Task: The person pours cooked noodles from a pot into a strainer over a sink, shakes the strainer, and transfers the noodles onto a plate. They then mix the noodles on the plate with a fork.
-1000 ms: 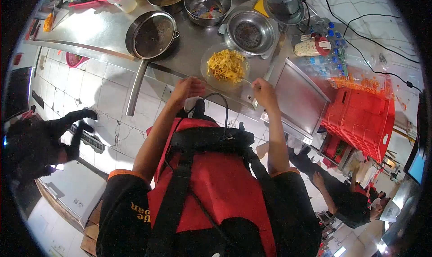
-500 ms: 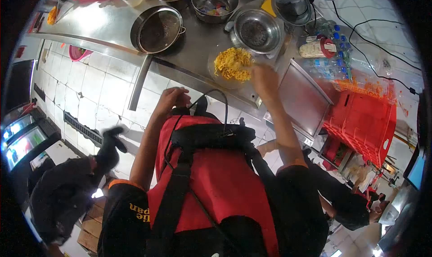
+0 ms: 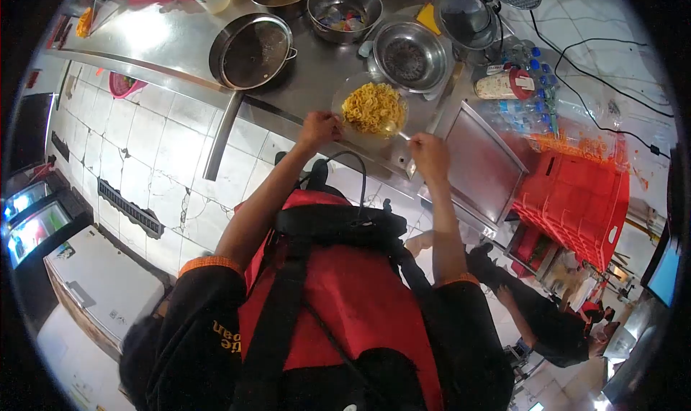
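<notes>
Yellow noodles (image 3: 373, 109) lie heaped in a clear bowl (image 3: 345, 127) close to the counter's front edge. My left hand (image 3: 322, 129) is at the bowl's left rim, with its fingers closed on it. On the other side, my right hand (image 3: 430, 155) grips the handle of a spoon (image 3: 393, 129). The spoon's head rests at the lower right edge of the noodles, inside the bowl. Just behind the bowl stands a steel basin (image 3: 410, 55).
A long-handled pan (image 3: 253, 50) stands left of the bowl, its handle (image 3: 222, 137) jutting past the counter edge. Behind is a steel pot (image 3: 344, 11) with small packets. To the right are a lidded jar (image 3: 504, 84), plastic bottles (image 3: 515, 112) and a red crate (image 3: 576, 202).
My left hand has moved from over the floor to the bowl's rim. My right hand has drawn back toward me from the noodles, uncovering the spoon. A person at left has left that spot.
</notes>
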`<state>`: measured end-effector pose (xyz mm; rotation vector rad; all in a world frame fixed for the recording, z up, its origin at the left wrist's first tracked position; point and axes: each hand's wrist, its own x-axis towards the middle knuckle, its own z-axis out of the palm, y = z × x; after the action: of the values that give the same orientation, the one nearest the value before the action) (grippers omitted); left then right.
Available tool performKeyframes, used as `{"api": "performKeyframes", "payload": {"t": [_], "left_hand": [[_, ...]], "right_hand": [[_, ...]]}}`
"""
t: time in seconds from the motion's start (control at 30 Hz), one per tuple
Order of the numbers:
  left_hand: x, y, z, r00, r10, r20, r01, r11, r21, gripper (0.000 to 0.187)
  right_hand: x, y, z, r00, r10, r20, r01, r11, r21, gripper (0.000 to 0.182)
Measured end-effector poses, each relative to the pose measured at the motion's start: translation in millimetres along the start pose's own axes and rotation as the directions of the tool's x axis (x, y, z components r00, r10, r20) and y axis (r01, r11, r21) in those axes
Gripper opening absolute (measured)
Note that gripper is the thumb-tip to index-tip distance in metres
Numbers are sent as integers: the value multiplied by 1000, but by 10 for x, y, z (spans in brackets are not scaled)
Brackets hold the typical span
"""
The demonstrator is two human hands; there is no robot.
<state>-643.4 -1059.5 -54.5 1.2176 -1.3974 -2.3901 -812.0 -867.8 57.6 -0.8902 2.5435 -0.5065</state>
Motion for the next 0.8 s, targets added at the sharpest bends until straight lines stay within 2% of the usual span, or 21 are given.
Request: {"api": "performKeyframes", "payload": {"t": [0.07, 0.1, 0.13, 0.2, 0.23, 0.3, 0.37, 0.43, 0.5, 0.6, 0.67, 0.7, 0.73, 0.8], "left_hand": [[87, -128, -39, 999, -4, 34, 6, 997, -82, 22], [72, -100, -13, 999, -6, 45, 10, 997, -79, 22], [46, -75, 0, 999, -21, 26, 23, 996, -89, 21], [-55, 38, 50, 999, -37, 7, 37, 994, -99, 20], [-115, 106, 78, 998, -56, 16, 57, 996, -75, 21], [-170, 111, 78, 997, -71, 17, 71, 996, -53, 23], [-185, 51, 56, 993, -52, 106, 69, 985, -159, 20], [-143, 44, 40, 998, -42, 44, 48, 989, -137, 20], [-108, 56, 0, 999, -38, -22, 35, 993, -115, 20], [-105, 95, 2, 998, -56, -12, 53, 982, -181, 22], [-147, 150, 5, 994, -107, 29, 110, 987, -120, 29], [-148, 137, 14, 993, -111, 33, 114, 987, -114, 29], [-147, 129, 20, 992, -123, 18, 125, 984, -128, 30], [-159, 155, 27, 991, -134, 2, 133, 981, -141, 31]], "right_hand": [[-61, -152, -288, 993, -59, -106, 30, 965, -262, 13], [-71, -235, -405, 987, -114, -113, 82, 964, -253, 11], [-88, -334, -501, 987, -105, -117, 73, 965, -254, 11], [-107, -530, -623, 921, -310, -235, 220, 913, -342, 10], [-121, -599, -641, 921, -309, -235, 219, 914, -342, 10], [-159, -710, -648, 928, -274, -253, 201, 939, -280, 10], [-188, -531, -433, 952, -227, -204, 172, 951, -256, 9], [-246, -384, -326, 971, -182, -152, 143, 962, -235, 9], [-345, -285, -294, 995, 67, 78, -57, 990, -125, 11], [-281, -111, 135, 994, 57, 97, -43, 990, -137, 12], [-204, 99, 608, 995, -86, 45, 72, 965, 251, 15], [-177, 9, 711, 999, -14, 46, -2, 943, 332, 16], [-204, -20, 755, 999, -9, 44, -6, 942, 335, 16], [-239, -5, 858, 979, 20, -205, 69, 905, 420, 19]]}}
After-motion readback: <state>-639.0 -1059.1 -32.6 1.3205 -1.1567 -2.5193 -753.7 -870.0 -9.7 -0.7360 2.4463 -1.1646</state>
